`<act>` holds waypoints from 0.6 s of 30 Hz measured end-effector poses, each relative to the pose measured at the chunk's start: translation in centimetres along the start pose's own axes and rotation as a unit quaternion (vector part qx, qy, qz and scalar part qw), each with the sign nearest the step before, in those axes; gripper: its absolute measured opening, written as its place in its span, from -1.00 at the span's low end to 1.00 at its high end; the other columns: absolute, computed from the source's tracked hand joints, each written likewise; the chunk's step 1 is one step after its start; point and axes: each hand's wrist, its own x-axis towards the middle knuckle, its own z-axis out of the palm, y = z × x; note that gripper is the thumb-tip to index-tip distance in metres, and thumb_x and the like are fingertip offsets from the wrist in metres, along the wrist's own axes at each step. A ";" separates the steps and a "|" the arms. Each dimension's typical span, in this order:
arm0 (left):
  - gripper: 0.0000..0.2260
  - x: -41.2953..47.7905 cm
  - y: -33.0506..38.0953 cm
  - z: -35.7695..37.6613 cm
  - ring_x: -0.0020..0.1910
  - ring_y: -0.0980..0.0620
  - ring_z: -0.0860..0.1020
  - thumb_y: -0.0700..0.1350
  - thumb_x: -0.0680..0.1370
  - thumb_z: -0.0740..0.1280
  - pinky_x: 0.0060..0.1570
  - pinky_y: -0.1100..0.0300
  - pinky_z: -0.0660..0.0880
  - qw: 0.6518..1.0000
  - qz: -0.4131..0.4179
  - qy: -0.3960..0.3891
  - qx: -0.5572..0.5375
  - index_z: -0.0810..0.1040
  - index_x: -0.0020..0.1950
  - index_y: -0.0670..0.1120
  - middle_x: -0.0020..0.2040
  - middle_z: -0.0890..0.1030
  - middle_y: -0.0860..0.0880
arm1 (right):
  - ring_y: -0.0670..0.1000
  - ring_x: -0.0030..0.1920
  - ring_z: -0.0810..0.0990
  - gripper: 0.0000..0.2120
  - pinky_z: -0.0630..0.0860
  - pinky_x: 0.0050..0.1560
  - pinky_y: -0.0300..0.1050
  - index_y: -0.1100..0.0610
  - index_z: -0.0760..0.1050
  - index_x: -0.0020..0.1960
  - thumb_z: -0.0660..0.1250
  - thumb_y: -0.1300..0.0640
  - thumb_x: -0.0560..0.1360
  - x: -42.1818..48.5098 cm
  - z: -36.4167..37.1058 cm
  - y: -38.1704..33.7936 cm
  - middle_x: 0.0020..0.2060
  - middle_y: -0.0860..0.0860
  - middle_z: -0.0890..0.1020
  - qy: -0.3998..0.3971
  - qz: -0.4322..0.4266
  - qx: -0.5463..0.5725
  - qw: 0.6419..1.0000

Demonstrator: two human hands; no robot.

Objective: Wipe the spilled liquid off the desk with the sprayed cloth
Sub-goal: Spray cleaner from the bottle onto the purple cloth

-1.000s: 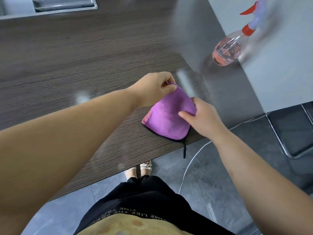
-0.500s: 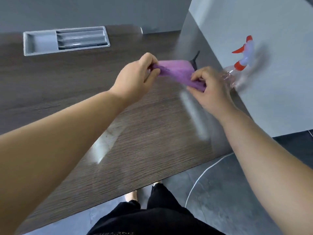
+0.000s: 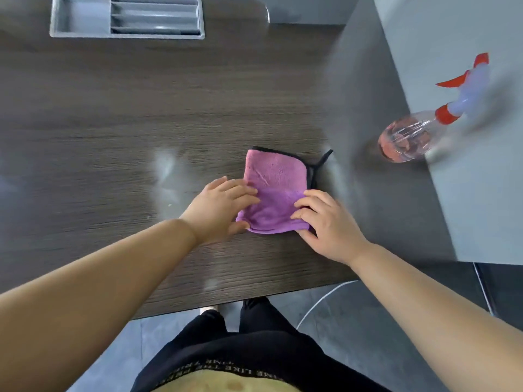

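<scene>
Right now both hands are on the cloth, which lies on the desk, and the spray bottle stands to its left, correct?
No: the bottle stands to the right of the cloth, as the head view shows. The left hand and right hand are on the cloth, which lies on the desk.
</scene>
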 end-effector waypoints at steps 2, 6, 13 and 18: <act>-0.62 1.2 0.0 -1.3 0.11 0.01 0.58 0.20 0.45 0.14 0.25 -0.08 0.37 0.999 -0.020 0.026 -0.041 0.64 -0.04 0.02 0.03 0.65 0.06 | 0.08 -0.08 0.60 -0.84 0.48 -0.08 -0.07 0.15 0.59 -0.05 0.29 0.09 0.53 1.3 -1.4 0.2 -0.21 0.00 0.63 0.014 0.064 0.082 0.994; -0.35 3.3 0.4 -3.3 -0.09 -0.05 0.51 0.46 0.38 0.03 -0.04 0.12 0.39 0.973 -0.132 0.020 -0.187 0.53 0.00 -0.07 -0.15 0.58 -0.01 | 0.01 -0.25 0.44 -0.77 0.27 -0.21 -0.11 0.12 0.49 0.15 0.16 0.03 0.62 5.5 -3.4 1.8 -0.36 -0.09 0.46 0.020 0.233 0.187 0.954; -0.70 7.8 -0.6 -1.3 0.08 -0.15 0.52 0.07 0.55 0.26 -0.07 0.11 0.40 0.884 -0.417 0.078 -0.199 0.43 0.17 -0.10 0.06 0.58 -0.09 | 0.06 0.07 0.50 -0.60 0.40 -0.04 -0.11 0.11 0.39 0.30 0.36 0.08 0.50 8.5 -2.3 3.2 0.11 0.02 0.50 0.121 0.277 0.130 0.944; -0.66 5.7 2.0 -0.3 0.07 -0.20 0.48 0.05 0.47 0.27 -0.04 -0.01 0.47 0.940 -0.260 0.219 -0.002 0.48 0.17 -0.10 0.14 0.51 -0.14 | 0.16 0.03 0.56 -0.74 0.57 -0.07 0.06 0.13 0.62 0.07 0.23 0.09 0.48 5.2 0.0 2.8 0.07 0.05 0.62 0.117 0.001 -0.021 0.993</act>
